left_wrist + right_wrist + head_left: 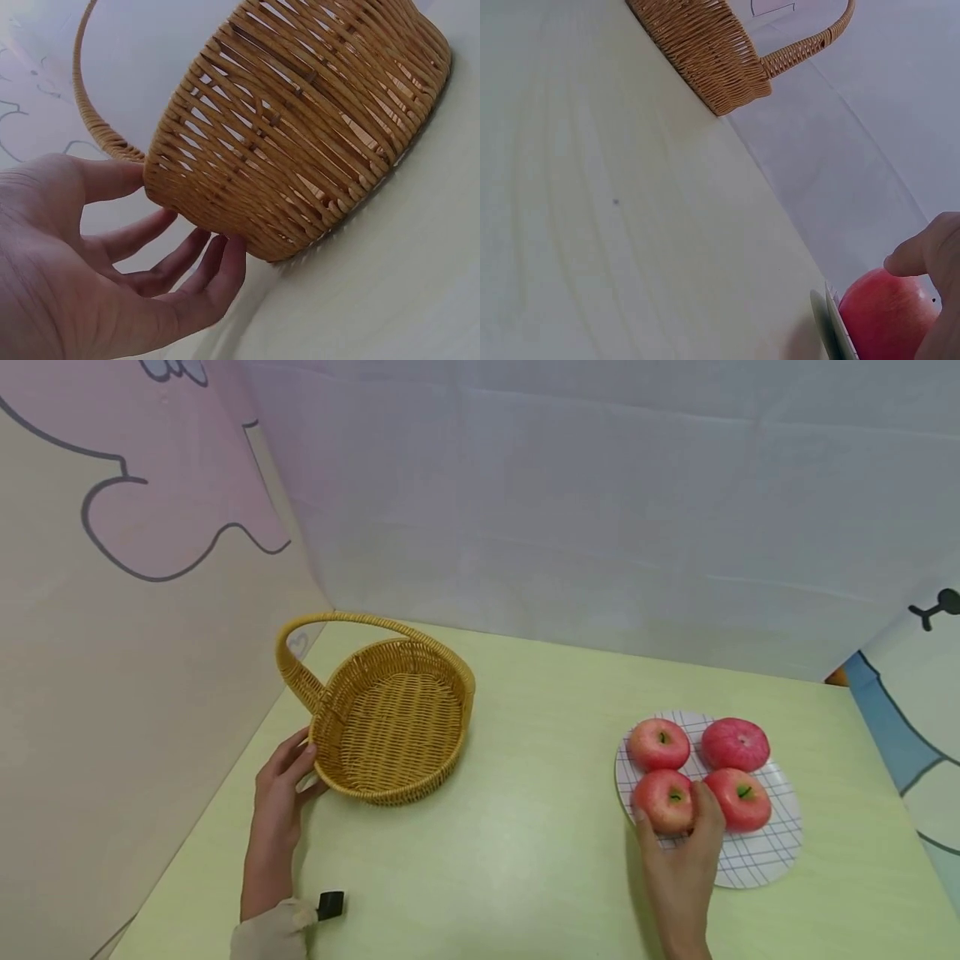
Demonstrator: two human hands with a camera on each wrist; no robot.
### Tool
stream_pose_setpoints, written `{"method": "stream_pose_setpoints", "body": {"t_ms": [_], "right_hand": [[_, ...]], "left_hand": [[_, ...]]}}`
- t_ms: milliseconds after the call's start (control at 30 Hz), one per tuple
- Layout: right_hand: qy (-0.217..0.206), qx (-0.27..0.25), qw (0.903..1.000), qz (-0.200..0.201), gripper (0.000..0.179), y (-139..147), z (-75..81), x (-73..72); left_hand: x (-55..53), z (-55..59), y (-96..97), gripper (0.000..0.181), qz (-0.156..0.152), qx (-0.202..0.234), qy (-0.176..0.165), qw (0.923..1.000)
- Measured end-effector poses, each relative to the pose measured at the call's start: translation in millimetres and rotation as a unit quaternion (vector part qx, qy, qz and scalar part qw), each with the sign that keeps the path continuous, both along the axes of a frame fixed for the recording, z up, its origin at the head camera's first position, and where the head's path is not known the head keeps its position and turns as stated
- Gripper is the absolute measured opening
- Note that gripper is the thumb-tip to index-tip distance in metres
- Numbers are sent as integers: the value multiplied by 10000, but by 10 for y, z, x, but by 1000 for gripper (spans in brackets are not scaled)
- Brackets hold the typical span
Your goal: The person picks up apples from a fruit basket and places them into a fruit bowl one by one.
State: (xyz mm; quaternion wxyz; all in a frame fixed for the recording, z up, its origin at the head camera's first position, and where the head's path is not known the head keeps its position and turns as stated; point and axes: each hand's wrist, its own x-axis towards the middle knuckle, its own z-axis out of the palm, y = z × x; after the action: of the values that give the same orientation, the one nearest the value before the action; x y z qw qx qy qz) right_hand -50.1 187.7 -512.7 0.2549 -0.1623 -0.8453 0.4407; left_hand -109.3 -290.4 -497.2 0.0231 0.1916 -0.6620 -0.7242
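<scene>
A brown wicker basket (401, 727) with a tall arched handle stands on the table's left side, nothing inside it. Against its near-left outer wall rests my left hand (281, 785); in the left wrist view the fingertips touch the wickerwork (300, 127), with one at the rim. Over on the right, a white plate with a grid pattern (761, 864) bears several red apples. My right hand (682, 860) holds the near-left apple (663, 797) between thumb and fingers. Beside it sits another apple (742, 802); behind lie two more, one stem up (660, 743), one without a visible stem (735, 743).
The pale yellow-green table (487, 860) stretches between basket and plate. A whitish sheet (570, 527) hangs along the back edge, and a cartoon-printed sheet (150, 635) closes the left side. A small black piece (331, 905) sticks out at the left sleeve.
</scene>
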Motion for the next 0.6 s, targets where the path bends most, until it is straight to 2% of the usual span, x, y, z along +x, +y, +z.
{"method": "stream_pose_setpoints", "body": {"t_ms": [133,300,467,600], "right_hand": [[-297,12,9996,-26,86,22,42,52],[-245,-47,9997,10,86,76,82,143],[-187,-171,9996,153,84,176,138,231],[-22,95,9992,391,85,286,225,262]], "left_hand": [[82,43,11,53,67,90,216,9997],[214,128,15,49,38,58,458,9989],[323,297,7,43,42,-300,630,9976],[370,461,13,40,-17,-622,841,9945]]}}
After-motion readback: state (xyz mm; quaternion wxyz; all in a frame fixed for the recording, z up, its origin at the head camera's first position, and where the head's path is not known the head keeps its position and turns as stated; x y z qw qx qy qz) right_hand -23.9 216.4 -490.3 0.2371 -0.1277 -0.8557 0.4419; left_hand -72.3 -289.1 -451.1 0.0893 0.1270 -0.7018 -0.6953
